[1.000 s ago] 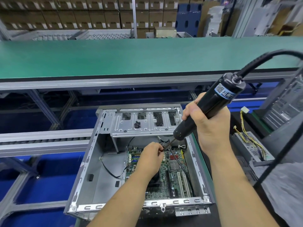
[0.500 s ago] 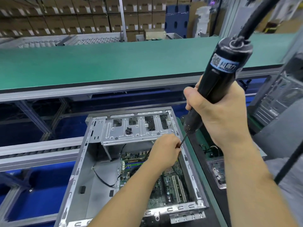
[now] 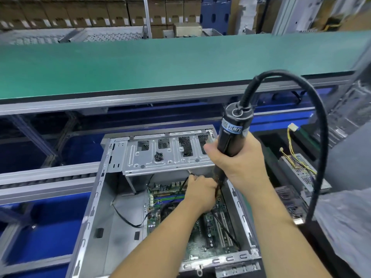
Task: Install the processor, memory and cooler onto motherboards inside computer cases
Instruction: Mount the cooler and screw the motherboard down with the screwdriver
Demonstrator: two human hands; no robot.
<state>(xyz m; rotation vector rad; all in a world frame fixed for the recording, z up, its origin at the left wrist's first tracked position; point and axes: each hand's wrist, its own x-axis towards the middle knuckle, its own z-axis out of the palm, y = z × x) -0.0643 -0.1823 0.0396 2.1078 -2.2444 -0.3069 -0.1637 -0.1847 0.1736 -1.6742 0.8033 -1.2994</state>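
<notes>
The left hand (image 3: 197, 190) curls down over the green, densely studded motherboard (image 3: 202, 227) inside the grey sheet-metal case (image 3: 112, 197); what it pinches is hidden. The right hand (image 3: 239, 163) grips the smooth black electric screwdriver (image 3: 232, 135), whose bit could slip and gouge the board. Loose screws (image 3: 158, 156) on the perforated bracket could roll in.

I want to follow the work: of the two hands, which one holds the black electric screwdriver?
The right hand grips the screwdriver; the left hand reaches onto the motherboard.
</notes>
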